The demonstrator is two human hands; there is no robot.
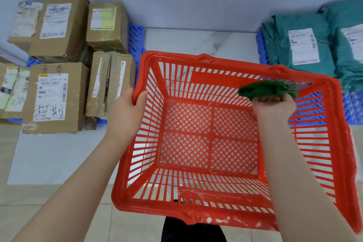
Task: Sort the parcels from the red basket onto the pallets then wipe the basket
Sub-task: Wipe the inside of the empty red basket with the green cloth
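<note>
Right hand (274,107) fingers seemingly buried under green cloth (267,91).

Red slatted plastic basket (212,139): empty, tilted, open side toward the camera, whitish smears on its near rim. Green cloth (268,89) bunched against its far inner wall. Cardboard boxes (59,61), labelled, stacked on blue pallet (136,41) at left. Teal mailer bags (306,45) piled on blue pallet (352,108) at right.
</note>
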